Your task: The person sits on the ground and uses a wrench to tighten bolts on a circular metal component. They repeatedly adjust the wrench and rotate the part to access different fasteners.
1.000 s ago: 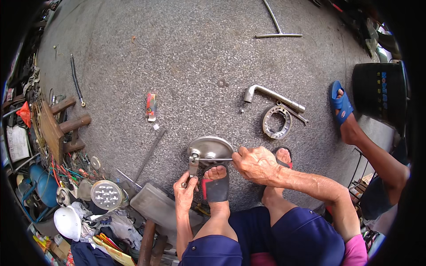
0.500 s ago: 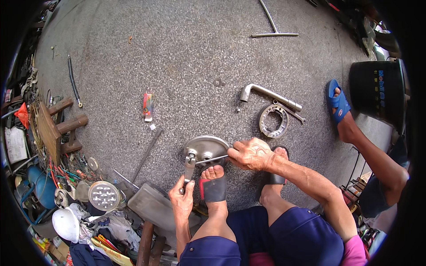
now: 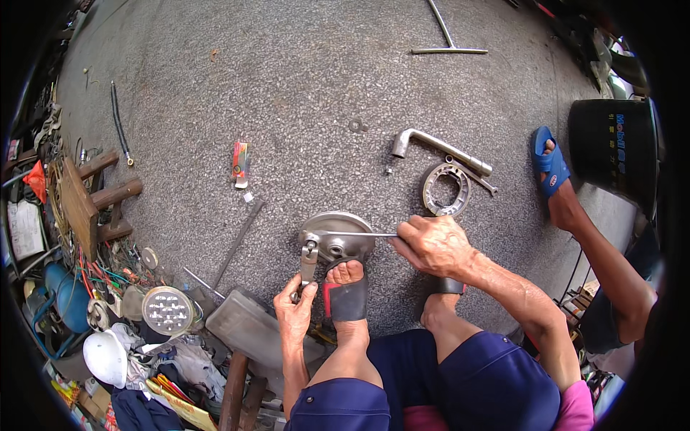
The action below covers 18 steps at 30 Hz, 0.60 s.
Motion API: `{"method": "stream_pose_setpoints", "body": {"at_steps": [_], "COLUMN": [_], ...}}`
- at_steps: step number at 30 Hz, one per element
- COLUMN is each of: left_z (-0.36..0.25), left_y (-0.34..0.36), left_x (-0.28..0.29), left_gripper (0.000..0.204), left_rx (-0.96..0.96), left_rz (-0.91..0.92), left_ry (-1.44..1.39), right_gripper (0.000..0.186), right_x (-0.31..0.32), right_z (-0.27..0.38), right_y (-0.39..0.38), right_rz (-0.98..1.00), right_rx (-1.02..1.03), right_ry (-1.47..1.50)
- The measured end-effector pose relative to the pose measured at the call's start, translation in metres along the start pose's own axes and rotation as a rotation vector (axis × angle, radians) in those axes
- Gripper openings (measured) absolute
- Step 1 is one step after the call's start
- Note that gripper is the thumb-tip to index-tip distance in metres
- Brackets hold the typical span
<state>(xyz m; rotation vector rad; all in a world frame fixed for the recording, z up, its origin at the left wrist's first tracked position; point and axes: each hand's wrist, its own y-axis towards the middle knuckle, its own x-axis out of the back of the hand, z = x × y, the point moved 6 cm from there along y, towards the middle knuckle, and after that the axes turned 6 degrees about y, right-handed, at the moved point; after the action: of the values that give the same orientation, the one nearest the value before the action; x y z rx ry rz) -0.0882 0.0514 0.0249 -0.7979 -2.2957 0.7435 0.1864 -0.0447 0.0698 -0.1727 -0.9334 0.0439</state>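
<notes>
Low in front of me, a round metal brake plate (image 3: 345, 221) stands tilted by the toes of my left foot. My left hand (image 3: 295, 312) is closed around the lower end of a metal lever arm (image 3: 308, 267) joined to the plate's left side. In the fingers of my right hand (image 3: 435, 246) is the end of a slim metal wrench (image 3: 359, 234). It lies nearly level across the plate's face, its far end at the top of the lever arm. How that end sits there is too small to tell. A ring-shaped brake shoe set (image 3: 431, 190) lies beyond my right hand.
An L-shaped socket wrench (image 3: 442, 151), a combination wrench (image 3: 478, 179) and a nut (image 3: 389, 171) lie ahead. Farther off is a T-handle wrench (image 3: 449, 50). At right are another person's sandalled foot (image 3: 552, 169) and a black bucket (image 3: 607, 147). A wooden stool (image 3: 83, 208) and clutter fill the left.
My right hand has moved right and slightly nearer. The wrench, earlier slanting lower across the plate, now lies almost level and higher, with its end at the lever arm's top.
</notes>
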Motion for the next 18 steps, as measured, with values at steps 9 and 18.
{"method": "stream_pose_setpoints", "body": {"at_steps": [9, 18], "left_z": [-0.018, 0.015], "left_y": [-0.007, -0.011], "left_x": [0.0, 0.01], "left_gripper": [0.026, 0.01], "left_rx": [-0.005, 0.13], "left_rz": [-0.017, 0.021], "left_ry": [0.027, -0.295], "right_gripper": [0.023, 0.037], "right_x": [-0.072, -0.046], "right_z": [-0.003, -0.031], "right_y": [0.008, -0.039], "right_rz": [0.288, 0.085], "right_rx": [-0.054, -0.205], "right_ry": [0.134, 0.317]}}
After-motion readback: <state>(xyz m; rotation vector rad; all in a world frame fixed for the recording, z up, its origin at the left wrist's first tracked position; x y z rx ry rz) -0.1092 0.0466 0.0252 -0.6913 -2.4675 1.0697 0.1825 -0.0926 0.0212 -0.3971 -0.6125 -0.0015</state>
